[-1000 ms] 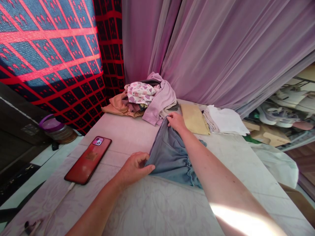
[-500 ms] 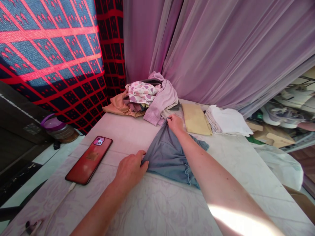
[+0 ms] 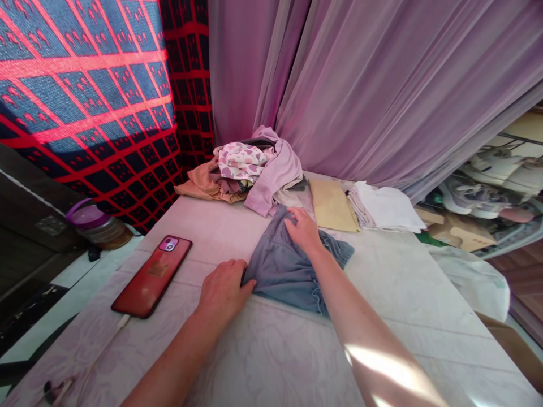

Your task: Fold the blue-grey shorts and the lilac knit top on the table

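Blue-grey shorts (image 3: 280, 265) with gathered, frilled hems lie folded over on the cloth-covered table (image 3: 254, 350). At the near left corner of the shorts, my left hand (image 3: 224, 285) pinches the fabric between thumb and fingers. My right hand (image 3: 303, 229) rests on the far upper part of the shorts, fingers loosely apart over the fabric. Just beyond that hand is a heap of clothes (image 3: 271, 169), with lilac, orange and heart-patterned pieces. A folded yellow garment (image 3: 333, 204) lies to its right, beside a small stack of folded white clothes (image 3: 388, 206).
A red phone (image 3: 153, 277) lies face down at left, plugged into a white cable (image 3: 99, 353). On the floor past the left edge stands a jar with a purple lid (image 3: 97, 223). Purple curtains (image 3: 360, 90) hang behind. A shoe rack (image 3: 487, 192) stands at right.
My right hand has let its pinched edge down and now lies on the shorts. The fabric there looks flatter. My left hand keeps its hold on the near corner.
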{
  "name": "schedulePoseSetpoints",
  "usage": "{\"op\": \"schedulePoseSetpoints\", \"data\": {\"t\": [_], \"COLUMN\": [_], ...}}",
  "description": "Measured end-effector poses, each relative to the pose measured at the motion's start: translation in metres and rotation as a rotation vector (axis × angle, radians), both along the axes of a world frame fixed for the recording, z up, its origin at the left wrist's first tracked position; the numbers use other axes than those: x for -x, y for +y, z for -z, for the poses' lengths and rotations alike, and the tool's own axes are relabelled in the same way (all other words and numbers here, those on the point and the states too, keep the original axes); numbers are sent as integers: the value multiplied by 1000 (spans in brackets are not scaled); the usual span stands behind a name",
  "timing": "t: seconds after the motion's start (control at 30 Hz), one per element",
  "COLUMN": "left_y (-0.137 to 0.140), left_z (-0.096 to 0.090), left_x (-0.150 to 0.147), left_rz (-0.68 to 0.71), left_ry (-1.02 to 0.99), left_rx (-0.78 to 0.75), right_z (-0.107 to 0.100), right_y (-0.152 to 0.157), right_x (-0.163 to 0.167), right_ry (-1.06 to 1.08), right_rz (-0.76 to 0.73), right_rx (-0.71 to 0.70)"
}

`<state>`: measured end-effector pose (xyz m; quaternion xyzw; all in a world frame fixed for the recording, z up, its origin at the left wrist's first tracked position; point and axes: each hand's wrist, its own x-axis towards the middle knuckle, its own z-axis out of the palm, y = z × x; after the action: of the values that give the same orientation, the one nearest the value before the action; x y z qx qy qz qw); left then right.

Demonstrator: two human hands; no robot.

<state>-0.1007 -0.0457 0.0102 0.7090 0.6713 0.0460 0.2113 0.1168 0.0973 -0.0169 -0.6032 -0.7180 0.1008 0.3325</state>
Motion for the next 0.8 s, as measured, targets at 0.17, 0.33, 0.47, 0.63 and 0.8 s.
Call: {"op": "schedulePoseSetpoints", "data": {"t": [0.17, 0.33, 0.47, 0.63, 0.8], "left_y": [0, 0, -2, 1, 3], "left_z": [0, -2, -4, -3, -5], "left_x": [0, 0, 1, 5, 0], "left_rz": [40, 31, 2, -32, -37], "left_ry": [45, 1, -63, -61, 33], "left_rx": [-5, -37, 16, 62, 79], "right_z": [-16, -8, 11, 29, 25], "right_y": [-86, -159, -185, -188, -177], "right_x": [-24, -46, -72, -91, -96], "right_ry": [50, -61, -155, -233, -306], "right_rz": [-147, -335, -356, -347, -371], "right_rx": [-77, -112, -119, -180, -271]}}
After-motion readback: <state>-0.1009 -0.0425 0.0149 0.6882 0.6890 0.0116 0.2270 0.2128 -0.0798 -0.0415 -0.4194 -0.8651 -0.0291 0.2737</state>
